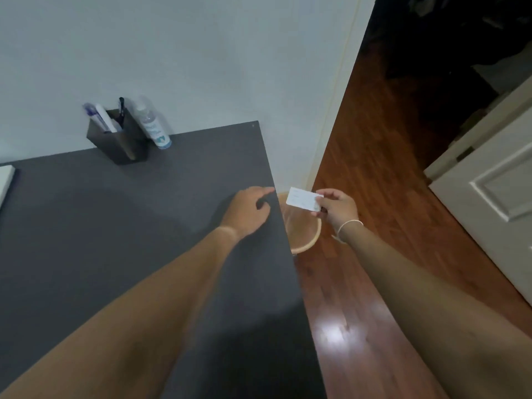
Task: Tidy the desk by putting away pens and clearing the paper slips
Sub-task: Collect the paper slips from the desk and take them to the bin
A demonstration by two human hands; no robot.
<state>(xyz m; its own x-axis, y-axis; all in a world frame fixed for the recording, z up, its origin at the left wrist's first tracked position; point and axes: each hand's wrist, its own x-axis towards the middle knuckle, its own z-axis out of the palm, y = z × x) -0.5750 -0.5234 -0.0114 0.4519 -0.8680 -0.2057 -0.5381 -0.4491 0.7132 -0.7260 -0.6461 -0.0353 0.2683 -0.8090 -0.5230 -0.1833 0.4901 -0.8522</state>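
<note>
The right hand (336, 207) is off the tabletop, past its right edge, and pinches a white paper slip (303, 199) between thumb and fingers. The slip is held flat, directly above a round pale bin (309, 234) that stands on the wood floor (374, 174) against the desk's right side. A thin white band (349, 224) circles the right wrist.

The left hand (247, 211) lies palm down at the right edge of the desk (115, 226), fingers loosely spread, gripping nothing; its index finger points to the edge.

At the far edge, a dark square holder (121, 142) stands with pens (121, 109) upright in it. A clear bottle (152, 126) stands touching the holder's right side. A white object (5, 182) lies at the left edge, cropped by the frame.
</note>
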